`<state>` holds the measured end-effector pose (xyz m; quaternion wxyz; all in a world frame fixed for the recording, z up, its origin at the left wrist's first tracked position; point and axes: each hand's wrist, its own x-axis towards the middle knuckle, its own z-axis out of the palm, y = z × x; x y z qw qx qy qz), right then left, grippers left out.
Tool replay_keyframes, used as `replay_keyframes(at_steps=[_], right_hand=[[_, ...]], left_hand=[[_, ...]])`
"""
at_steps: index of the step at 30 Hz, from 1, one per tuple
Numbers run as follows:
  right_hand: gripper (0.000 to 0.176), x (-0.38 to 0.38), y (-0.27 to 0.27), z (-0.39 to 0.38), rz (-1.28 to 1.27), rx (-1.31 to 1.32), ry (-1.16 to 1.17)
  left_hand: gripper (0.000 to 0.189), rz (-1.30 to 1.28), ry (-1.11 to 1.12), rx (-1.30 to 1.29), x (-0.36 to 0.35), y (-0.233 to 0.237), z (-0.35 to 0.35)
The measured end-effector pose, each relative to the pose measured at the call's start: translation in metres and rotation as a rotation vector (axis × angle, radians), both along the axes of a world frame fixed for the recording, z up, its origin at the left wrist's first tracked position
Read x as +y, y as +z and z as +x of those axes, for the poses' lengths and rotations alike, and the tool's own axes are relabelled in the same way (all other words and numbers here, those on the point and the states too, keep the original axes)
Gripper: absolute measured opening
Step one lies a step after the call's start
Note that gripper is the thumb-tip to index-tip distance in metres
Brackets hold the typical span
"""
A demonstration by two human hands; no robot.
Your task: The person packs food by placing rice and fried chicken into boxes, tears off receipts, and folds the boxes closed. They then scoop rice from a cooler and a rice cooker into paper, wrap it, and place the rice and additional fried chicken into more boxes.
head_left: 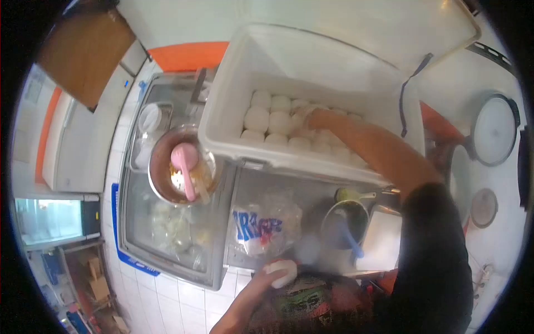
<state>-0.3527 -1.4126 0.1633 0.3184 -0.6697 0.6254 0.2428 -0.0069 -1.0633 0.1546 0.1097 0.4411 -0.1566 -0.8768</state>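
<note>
My left hand (266,280) is low in front of my body, its fingers wrapped round a smooth white bun (282,274). My right arm reaches over the front wall of a large white cooler box (311,162) with its lid up. Down inside, my right hand (318,119) is among rows of round white buns (256,119) packed side by side. Its fingers are blurred against the white buns, and I cannot tell whether they grip one. The forearm covers part of the rows on the right.
A metal pot (157,181) holding a pink scoop (185,167) stands on a glass-topped freezer (139,217), left of the box. In front of the box lie a printed plastic bag (261,228), a pot with a blue-handled utensil (350,242) and a white tray (382,238).
</note>
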Motion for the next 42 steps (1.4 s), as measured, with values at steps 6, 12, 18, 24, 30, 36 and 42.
replay_keyframes(at_steps=[6, 12, 18, 24, 30, 36, 42], right_hand=[[0.072, 0.036, 0.114, 0.025, -0.131, -0.184, -0.339], [0.063, 0.132, 0.222, -0.010, -0.535, -0.658, -0.344], [0.077, 0.332, 0.163, 0.029, -0.029, -1.454, -0.507], [0.076, 0.427, 0.000, 0.101, 0.047, -0.638, -0.636], [0.075, 0.447, -0.088, 0.115, -0.351, -0.512, -0.654], [0.064, 0.443, -0.143, 0.125, -0.770, -0.374, -0.370], [0.052, 0.366, -0.153, 0.139, -0.380, -0.461, -0.710]], left_hand=[[0.046, 0.025, 0.034, -0.025, -0.004, -0.085, -0.022], [0.075, -0.382, 0.176, -0.197, -0.080, -0.142, -0.032], [0.062, -0.626, 0.164, -0.253, -0.100, -0.137, -0.051], [0.040, -1.272, 0.049, -0.810, -0.065, -0.151, -0.071], [0.042, -1.733, 0.058, -1.031, -0.049, -0.169, -0.063], [0.064, -1.370, 0.011, -1.335, -0.019, -0.122, -0.103], [0.075, -1.268, -0.180, -1.056, -0.043, -0.144, -0.103]])
